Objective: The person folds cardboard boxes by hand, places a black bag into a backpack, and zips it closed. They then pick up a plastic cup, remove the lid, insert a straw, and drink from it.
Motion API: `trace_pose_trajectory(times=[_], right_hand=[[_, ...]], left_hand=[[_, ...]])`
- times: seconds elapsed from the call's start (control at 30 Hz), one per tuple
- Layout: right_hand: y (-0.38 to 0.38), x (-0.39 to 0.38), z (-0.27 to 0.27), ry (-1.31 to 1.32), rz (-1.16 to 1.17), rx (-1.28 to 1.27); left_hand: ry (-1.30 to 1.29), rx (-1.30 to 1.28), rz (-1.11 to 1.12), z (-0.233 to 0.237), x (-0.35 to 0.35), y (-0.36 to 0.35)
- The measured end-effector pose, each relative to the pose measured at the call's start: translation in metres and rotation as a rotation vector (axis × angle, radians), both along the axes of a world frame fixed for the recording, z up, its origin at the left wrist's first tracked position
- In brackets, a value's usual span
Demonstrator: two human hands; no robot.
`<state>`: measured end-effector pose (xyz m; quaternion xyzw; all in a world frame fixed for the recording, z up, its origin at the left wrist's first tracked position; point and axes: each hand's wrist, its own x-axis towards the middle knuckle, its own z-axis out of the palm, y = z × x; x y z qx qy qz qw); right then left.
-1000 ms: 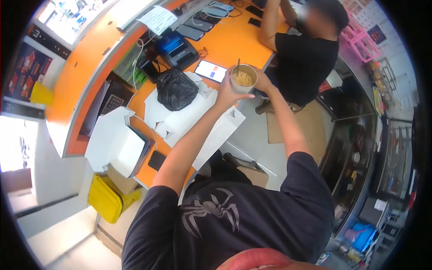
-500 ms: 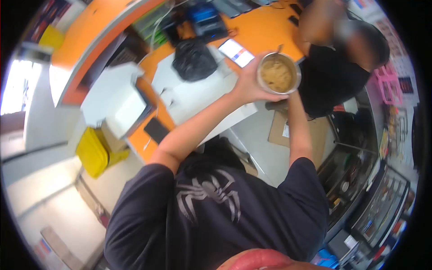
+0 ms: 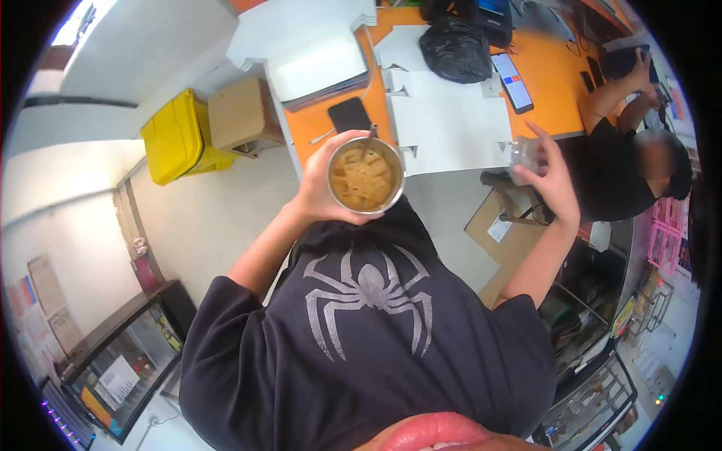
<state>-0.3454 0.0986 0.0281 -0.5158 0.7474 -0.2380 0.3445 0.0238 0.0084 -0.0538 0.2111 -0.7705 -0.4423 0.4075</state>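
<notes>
My left hand (image 3: 320,184) is wrapped round a steel cup (image 3: 401,188), which it holds in front of my chest. Yellowish-brown food (image 3: 362,180) in soft pieces fills much of the cup. A metal spoon handle (image 3: 372,132) sticks up over the far rim. Off to the right, my right hand (image 3: 556,177) has thumb and fingers about a small clear container (image 3: 524,159), near the front edge of the white board. What the container holds, if anything, I cannot make out.
A white cardboard sheet (image 3: 451,120) lies on the orange desk (image 3: 556,83), with a black plastic bag (image 3: 456,51) and a lit phone (image 3: 513,83). A dark phone (image 3: 349,115) lies nearer. Another person (image 3: 617,169) sits at right. A yellow bin (image 3: 177,139) and cardboard box (image 3: 242,113) stand left.
The cup in my left hand has come left and closer to my body. My right hand, formerly behind the cup, is now apart at the right with the clear container. The view has turned.
</notes>
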Motion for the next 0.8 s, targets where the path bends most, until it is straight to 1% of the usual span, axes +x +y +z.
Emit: trace_pose_trajectory(times=[0.07,0.1,0.13,0.2,0.3,0.33,0.4,0.47,0.53,0.6,0.7,0.8], right_hand=[[-0.008,0.066,0.014,-0.216,0.072,-0.145],[-0.012,0.091,0.017,-0.288,0.156,-0.209],[-0.012,0.113,0.017,-0.388,0.166,-0.208],[-0.016,0.152,0.014,-0.458,0.291,-0.339],[-0.016,0.199,-0.012,-0.501,0.334,-0.678],[-0.013,0.22,-0.015,-0.639,0.265,-0.701],[-0.007,0.249,-0.033,-0.684,0.209,-0.844],[-0.005,0.278,-0.05,-0.641,0.142,-0.939],[-0.005,0.29,-0.066,-0.477,0.107,-0.999],[-0.005,0.299,-0.079,-0.363,0.052,-1.03],[-0.008,0.306,-0.085,-0.341,-0.016,-0.992],[-0.014,0.305,-0.084,-0.295,-0.007,-0.969]], left_hand=[[-0.069,0.02,0.121,-0.013,0.031,0.01],[-0.046,-0.002,0.14,-0.016,0.04,0.012],[-0.049,-0.04,0.151,-0.019,0.049,0.012],[-0.058,-0.114,0.163,-0.024,0.062,0.014],[0.011,-0.064,0.21,-0.044,0.072,0.017],[0.016,-0.04,0.215,-0.049,0.074,0.017],[0.023,0.006,0.225,-0.06,0.076,0.017],[0.06,0.027,0.244,-0.071,0.075,0.017],[0.082,0.071,0.268,-0.079,0.074,0.016],[0.095,0.047,0.262,-0.083,0.073,0.013],[0.121,0.023,0.209,-0.081,0.072,0.008],[0.084,0.093,0.206,-0.08,0.074,0.011]])
